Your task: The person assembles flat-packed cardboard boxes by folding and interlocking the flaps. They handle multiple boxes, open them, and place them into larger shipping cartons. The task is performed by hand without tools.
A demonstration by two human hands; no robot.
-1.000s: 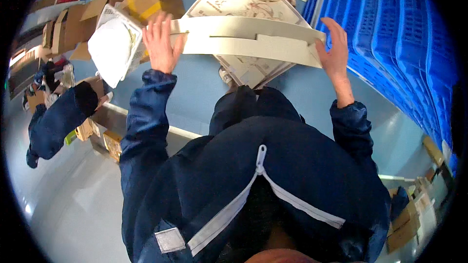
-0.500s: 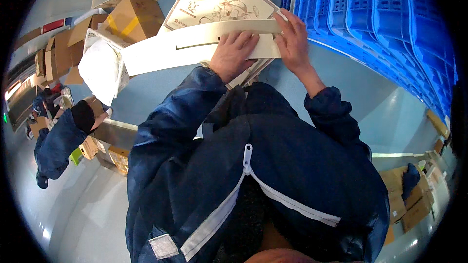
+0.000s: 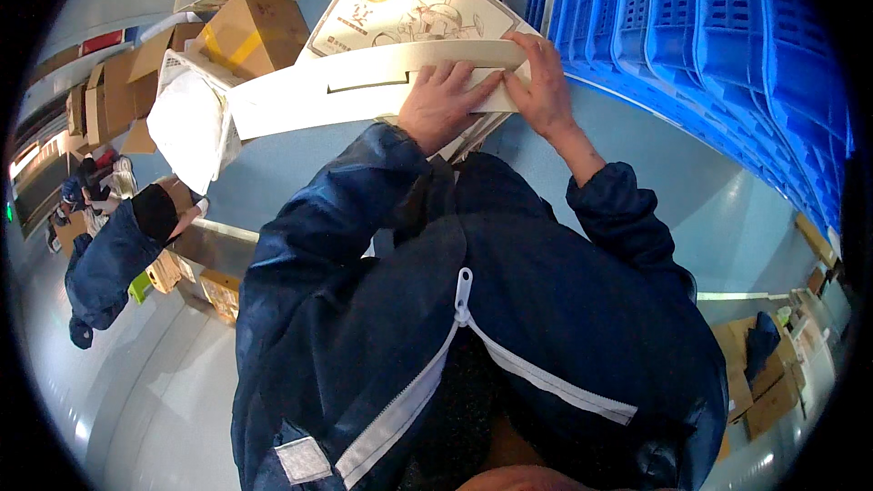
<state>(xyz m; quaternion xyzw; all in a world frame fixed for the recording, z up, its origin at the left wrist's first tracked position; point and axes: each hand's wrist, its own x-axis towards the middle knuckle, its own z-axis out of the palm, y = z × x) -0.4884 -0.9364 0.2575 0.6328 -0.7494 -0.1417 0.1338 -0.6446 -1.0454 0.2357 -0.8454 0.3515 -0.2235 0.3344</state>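
Note:
A long cream-white cardboard piece [image 3: 282,102] stretches across in front of me, folded along its length, with a narrow slot cut in it. My left hand [image 3: 446,109] has its fingers hooked over the lower flap, right of the slot, the thumb pointing right. At the right end my right hand [image 3: 546,95] grips the cardboard, its fingers over the top edge and the thumb on the near face. The two thumbs almost meet. Just beyond lies a white printed box [image 3: 409,9] with a mushroom drawing, partly covered by the cardboard.
Blue plastic crates [image 3: 673,36] are stacked along the right. A white basket with a liner [image 3: 191,127] stands at left, before a brown carton [image 3: 255,32]. Another person [image 3: 114,255] in dark blue bends over a table at far left. Opened cartons [image 3: 759,373] lie at lower right.
My left hand has shifted slightly right along the flap, its thumb now extended. My right hand's fingers have moved a little left and its thumb has come closer to the left one.

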